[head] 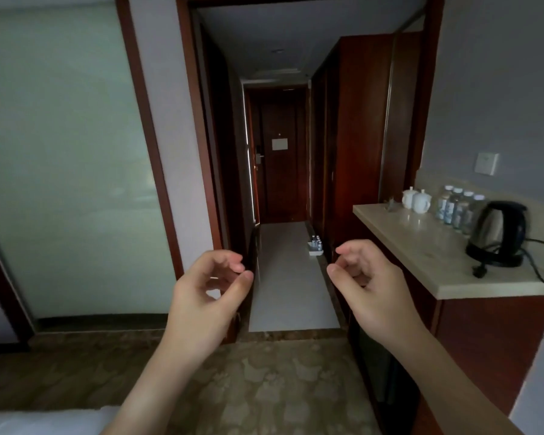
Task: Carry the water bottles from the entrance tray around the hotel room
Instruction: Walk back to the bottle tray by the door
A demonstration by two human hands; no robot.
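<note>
Far down the hallway a small white tray lies on the pale floor by the right-hand wardrobe, with a few small water bottles standing in it. My left hand and my right hand are raised in front of me at the hallway's mouth, well short of the tray. Both hands are empty, with the fingers loosely curled and the fingertips apart. Several more water bottles stand on the counter at the right.
A stone-topped counter juts in at the right with a black kettle, its cord, and two white lidded cups. A dark wooden wardrobe lines the hallway's right side. The entrance door closes the far end. A frosted glass wall is at left.
</note>
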